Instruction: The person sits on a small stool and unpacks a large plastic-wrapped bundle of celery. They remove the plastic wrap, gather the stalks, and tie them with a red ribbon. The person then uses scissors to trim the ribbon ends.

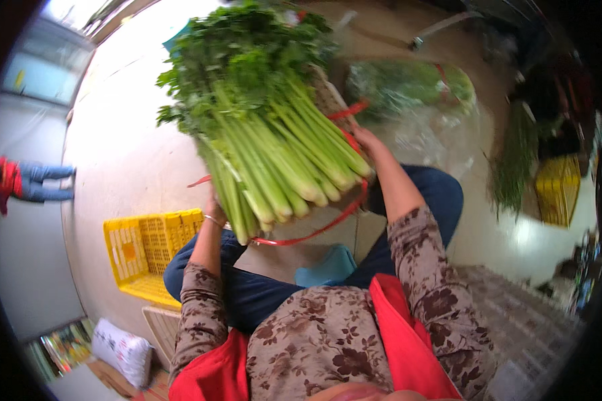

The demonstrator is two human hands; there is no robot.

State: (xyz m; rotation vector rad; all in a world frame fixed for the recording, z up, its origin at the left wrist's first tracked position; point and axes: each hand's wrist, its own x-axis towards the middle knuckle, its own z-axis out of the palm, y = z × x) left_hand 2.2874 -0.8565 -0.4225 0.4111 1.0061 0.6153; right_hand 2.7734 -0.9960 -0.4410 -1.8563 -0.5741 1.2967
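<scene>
A large bundle of celery (266, 140) is held up in front of me, leaves away from me and pale cut ends toward my lap. My left hand (215, 205) grips its left side, with the fingers mostly hidden behind the stalks. On the other side, my right hand (363, 138) supports the bundle near a pale-edged brown object (331, 97), which I cannot identify for certain. A red plastic strap (326, 230) hangs in a loose loop below the cut ends. More red strap shows beside my right hand.
A yellow plastic crate (150, 250) stands by my left knee. Greens in clear plastic (406, 87) lie ahead right; long thin greens (514, 160) and another yellow crate (559, 190) are farther right. A blue object (326, 265) sits between my legs. Another person (30, 180) stands at far left.
</scene>
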